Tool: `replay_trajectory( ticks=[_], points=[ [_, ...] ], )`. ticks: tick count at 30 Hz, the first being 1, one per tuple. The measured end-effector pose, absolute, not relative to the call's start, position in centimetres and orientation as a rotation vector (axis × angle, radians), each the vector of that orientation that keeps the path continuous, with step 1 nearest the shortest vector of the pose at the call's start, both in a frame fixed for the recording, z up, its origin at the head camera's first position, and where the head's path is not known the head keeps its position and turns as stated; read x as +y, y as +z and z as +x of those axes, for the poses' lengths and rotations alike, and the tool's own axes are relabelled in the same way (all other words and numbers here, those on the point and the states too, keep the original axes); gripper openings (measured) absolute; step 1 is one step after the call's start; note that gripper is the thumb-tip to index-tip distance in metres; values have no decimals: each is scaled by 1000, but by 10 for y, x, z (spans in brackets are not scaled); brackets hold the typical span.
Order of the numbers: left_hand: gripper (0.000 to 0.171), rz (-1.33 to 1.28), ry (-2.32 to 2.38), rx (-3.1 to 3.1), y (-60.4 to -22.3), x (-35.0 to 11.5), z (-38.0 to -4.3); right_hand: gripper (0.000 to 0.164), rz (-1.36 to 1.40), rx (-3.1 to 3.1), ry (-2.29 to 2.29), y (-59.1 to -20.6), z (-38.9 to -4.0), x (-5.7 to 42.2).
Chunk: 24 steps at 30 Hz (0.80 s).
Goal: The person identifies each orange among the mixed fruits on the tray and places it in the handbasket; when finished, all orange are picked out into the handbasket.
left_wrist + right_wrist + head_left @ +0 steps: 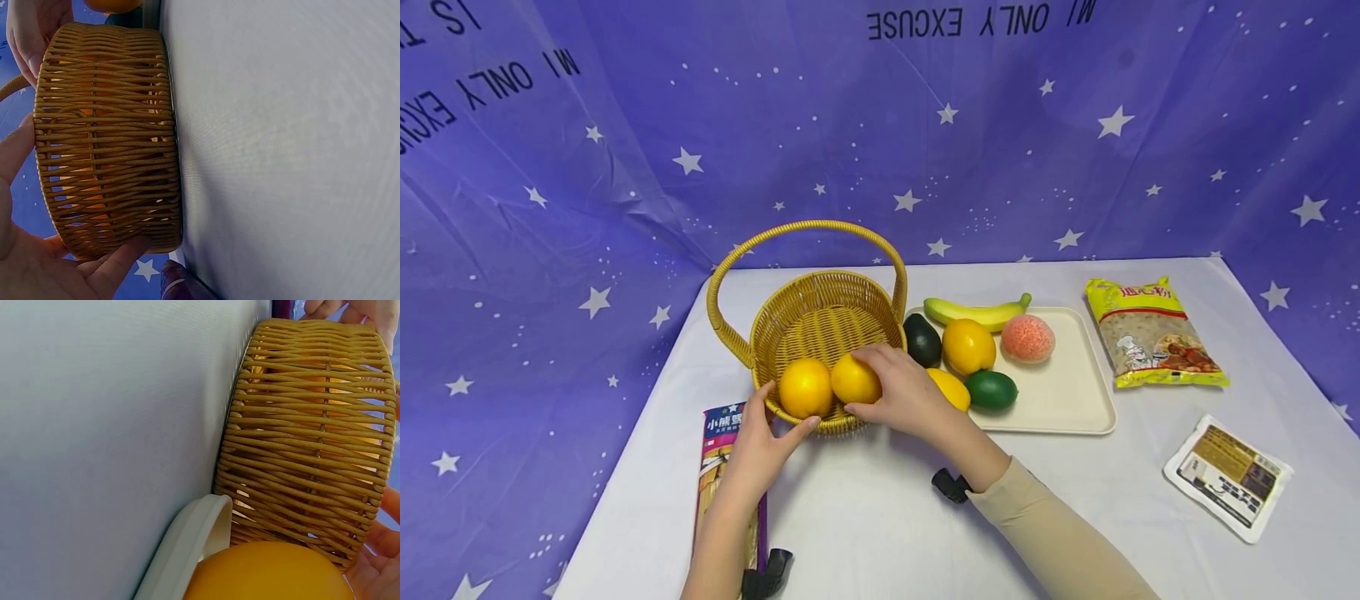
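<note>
A wicker basket (823,312) with a tall arched handle stands at the left of the table. Two oranges lie inside its near side. My right hand (904,387) reaches over the rim and grips the right orange (854,382), fingers on top and thumb in front. Beside it is the left orange (806,388), between my two hands. My left hand (760,442) holds the basket at its near left side; in the left wrist view, the thumb is at the rim and the fingers (122,265) lie along the woven wall.
Right of the basket, a cream tray (1067,392) bears a banana (973,313), an avocado (922,340), a pink peach (1027,338), a green lime-like fruit (992,390) and yellow fruits (968,346). Farther right lie a yellow food bag (1153,333) and a white packet (1228,479). A long packet (713,450) lies under my left arm.
</note>
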<state>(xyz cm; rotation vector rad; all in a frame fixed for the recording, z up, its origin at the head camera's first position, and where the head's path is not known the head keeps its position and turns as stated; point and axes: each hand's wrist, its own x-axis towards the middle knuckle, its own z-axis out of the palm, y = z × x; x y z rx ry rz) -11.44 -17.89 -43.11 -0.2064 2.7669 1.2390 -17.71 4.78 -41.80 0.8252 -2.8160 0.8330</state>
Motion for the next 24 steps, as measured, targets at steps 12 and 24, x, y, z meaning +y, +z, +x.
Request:
replay_trajectory(
  ticks=[12, 24],
  points=[
    [106, -214, 1235, 2757, -431, -178, -114, 71, 818, -2842, 896, -413, -178, 51],
    [105, -217, 1191, 2779, -432, -179, -116, 74, 608, -2772, 1121, -388, -181, 86]
  ],
)
